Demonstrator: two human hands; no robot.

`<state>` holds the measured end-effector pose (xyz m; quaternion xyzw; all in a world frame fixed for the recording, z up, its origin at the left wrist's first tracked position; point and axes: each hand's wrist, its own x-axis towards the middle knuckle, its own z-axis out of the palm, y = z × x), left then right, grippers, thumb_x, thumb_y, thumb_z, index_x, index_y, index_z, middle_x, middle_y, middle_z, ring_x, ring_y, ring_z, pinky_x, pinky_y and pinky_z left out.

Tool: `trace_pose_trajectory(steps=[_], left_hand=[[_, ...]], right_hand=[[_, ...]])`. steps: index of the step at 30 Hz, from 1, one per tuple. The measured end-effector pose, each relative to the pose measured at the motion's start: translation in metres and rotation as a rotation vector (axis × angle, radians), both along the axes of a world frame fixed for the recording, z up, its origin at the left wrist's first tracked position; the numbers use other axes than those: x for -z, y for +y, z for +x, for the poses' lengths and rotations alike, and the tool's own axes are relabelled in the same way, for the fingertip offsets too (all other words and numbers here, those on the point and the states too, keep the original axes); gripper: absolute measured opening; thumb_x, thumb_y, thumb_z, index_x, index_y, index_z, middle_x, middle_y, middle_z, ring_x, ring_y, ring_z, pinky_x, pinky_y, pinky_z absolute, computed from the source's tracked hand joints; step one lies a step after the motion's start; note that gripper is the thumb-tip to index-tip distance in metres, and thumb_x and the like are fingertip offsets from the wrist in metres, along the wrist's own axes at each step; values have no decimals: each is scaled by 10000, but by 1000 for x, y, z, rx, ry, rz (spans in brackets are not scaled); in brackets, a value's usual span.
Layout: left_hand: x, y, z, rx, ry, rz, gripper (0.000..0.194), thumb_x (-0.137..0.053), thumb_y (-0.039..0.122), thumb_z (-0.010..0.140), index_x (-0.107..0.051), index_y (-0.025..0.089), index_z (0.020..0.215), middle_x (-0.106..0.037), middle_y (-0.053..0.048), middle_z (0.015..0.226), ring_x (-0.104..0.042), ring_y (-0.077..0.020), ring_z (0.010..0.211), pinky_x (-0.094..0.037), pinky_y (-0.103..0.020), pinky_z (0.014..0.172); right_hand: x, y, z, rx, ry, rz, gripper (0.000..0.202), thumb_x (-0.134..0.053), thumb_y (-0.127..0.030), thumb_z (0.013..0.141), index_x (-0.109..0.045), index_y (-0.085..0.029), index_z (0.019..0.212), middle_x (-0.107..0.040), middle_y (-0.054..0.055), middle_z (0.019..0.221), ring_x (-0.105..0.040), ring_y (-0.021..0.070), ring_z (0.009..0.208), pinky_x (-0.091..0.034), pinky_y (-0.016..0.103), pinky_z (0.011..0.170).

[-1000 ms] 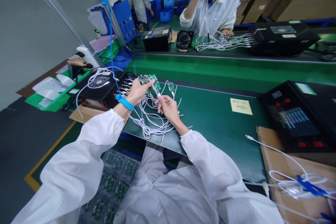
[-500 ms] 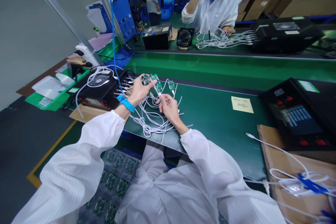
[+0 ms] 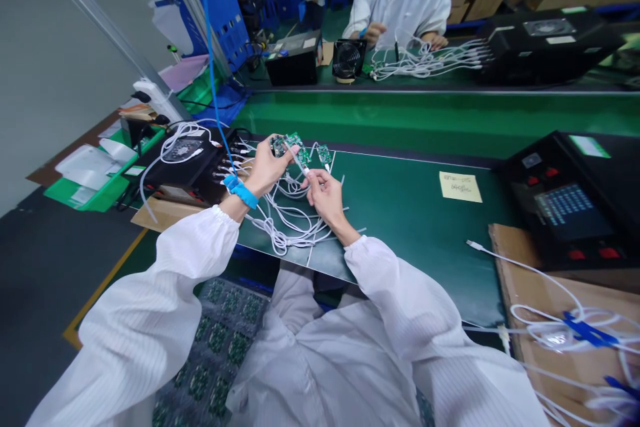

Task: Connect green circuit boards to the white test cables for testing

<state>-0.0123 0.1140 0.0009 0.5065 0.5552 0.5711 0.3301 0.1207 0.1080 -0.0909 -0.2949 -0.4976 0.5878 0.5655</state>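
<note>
Near the far edge of the bench, my left hand [image 3: 269,167] is closed on a green circuit board [image 3: 299,141], thumb on its near side. A blue wrist strap [image 3: 241,191] circles that wrist. Just to the right, the fingers of my right hand [image 3: 326,195] pinch the plug end of a white cable [image 3: 307,171] against the board's lower edge. Whether the plug is seated in the board cannot be made out. A smaller green board [image 3: 323,153] lies beyond my right hand with a white cable at it. Tangled white cables [image 3: 285,235] spread below both hands.
A black box with cable sockets [image 3: 187,163] stands left, beside a green bin [image 3: 93,177]. To the right are a yellow note [image 3: 461,187] and a black tester with a screen [image 3: 570,207]. A tray of boards [image 3: 215,333] sits below the bench. A co-worker [image 3: 405,0] sits opposite.
My view has tilted slightly downward. Both hands keep their hold on the board and plug, with little movement. The co-worker's raised hand has come down to the cables opposite.
</note>
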Motion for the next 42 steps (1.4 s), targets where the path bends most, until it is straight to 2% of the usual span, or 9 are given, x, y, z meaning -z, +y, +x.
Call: trace_pose_trajectory(steps=[5,9,15,20,22,25,29,35,42], left_hand=[[-3,-1,-12,21,92,10,401,-910,430,711,-595,186,759,-595,-25,746,-596,-168,694,-534,-329,707],[-2,-1,-20,0,206,32,395,-875,453,747,-578,198,795,-620,-8,719,-657,-181,674,-559,-324,656],[-1,-5,-22,2,300,78,258,-796,359,839,-596,195,845,-659,-24,771,-687,-190,668,-548,-318,610],[-2,-11,-20,-66,549,98,159,-737,283,881,-623,189,940,-700,-31,856,-687,-205,797,-552,-344,778],[-3,-13,-17,-96,631,104,179,-747,272,874,-629,188,979,-721,-40,934,-687,-217,883,-536,-347,849],[-5,-15,-13,-106,699,80,204,-757,277,873,-624,190,1002,-725,-37,936,-677,-218,871,-514,-332,838],[-9,-13,-12,-103,717,92,183,-750,260,877,-618,193,986,-708,-28,900,-663,-212,835,-502,-331,817],[-13,-8,-18,-63,682,129,174,-741,266,884,-614,193,979,-688,-23,870,-655,-202,802,-518,-340,807],[2,-4,-20,-41,683,133,238,-769,336,872,-612,202,989,-687,-19,863,-677,-212,803,-543,-339,798]], right_hand=[[2,3,0,-121,-47,17,518,-672,-705,857,-612,-199,950,-732,36,853,-529,65,397,-349,207,328],[3,3,-1,-124,-77,7,544,-666,-712,853,-599,-202,1030,-750,64,962,-605,85,462,-406,197,327],[4,3,2,-80,-149,23,555,-760,-661,790,-627,-190,1052,-734,42,871,-575,82,452,-395,197,340],[9,2,4,0,-311,93,461,-664,-605,902,-678,-175,1068,-620,-40,568,-469,78,380,-353,201,374],[9,1,4,33,-328,118,447,-613,-597,938,-687,-173,1056,-648,-18,606,-516,90,425,-384,208,412],[10,0,4,60,-340,152,439,-582,-592,959,-693,-177,1049,-691,13,685,-571,103,483,-424,218,453],[10,2,4,-14,-297,120,449,-578,-604,963,-711,-187,1064,-660,-10,618,-505,88,402,-376,210,389],[5,7,2,-59,-81,-3,523,-722,-651,832,-679,-178,1049,-771,99,1011,-576,84,462,-409,211,327],[8,6,2,14,-61,-42,534,-735,-696,790,-702,-180,921,-753,53,846,-472,48,399,-365,200,325]])
